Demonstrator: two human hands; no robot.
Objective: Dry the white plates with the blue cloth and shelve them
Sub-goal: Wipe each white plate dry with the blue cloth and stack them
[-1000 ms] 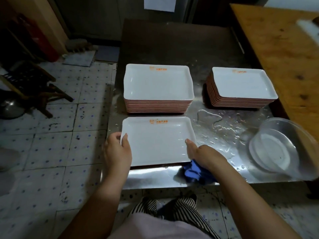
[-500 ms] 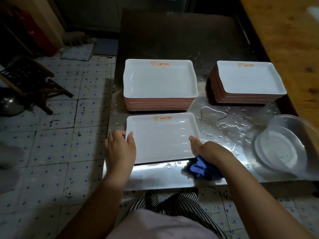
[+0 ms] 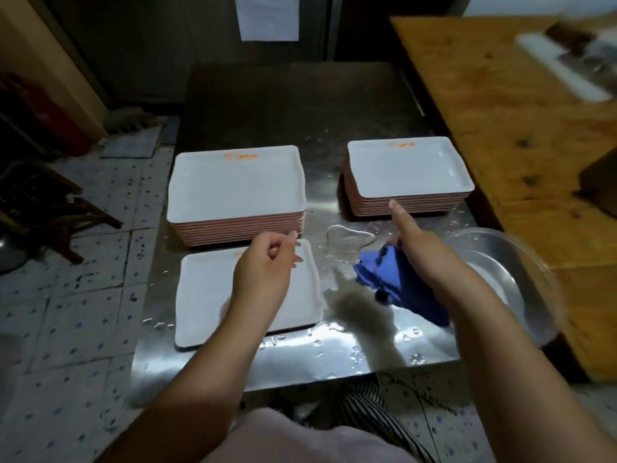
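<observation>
**Drying barely begun: one plate out, two stacks waiting**

A single white plate (image 3: 213, 295) lies flat near the front left corner of the steel desk (image 3: 300, 105), apart from the rest. Whether it is dry cannot be told, though drops stand on the desk just beside its front edge. Behind it, along the left edge, sits a tall stack of plates (image 3: 237, 192); a second stack (image 3: 409, 172) stands toward the right edge. Nothing shows which stack is wiped and which is not, and no shelf is in view, so shelving looks wholly undone.

The left hand (image 3: 263, 275) hovers over the single plate with fingers loosely curled, holding nothing. The right hand (image 3: 417, 252) has the blue cloth (image 3: 397, 282) bunched under its palm and gripped by the lower fingers, while its forefinger stretches toward the front of the right stack, just short of touching it as far as can be seen. A puddle (image 3: 349, 238) lies between the stacks, and a clear bowl (image 3: 500, 282) sits at the front right corner.

By the look of it, nearly all the work remains.
</observation>
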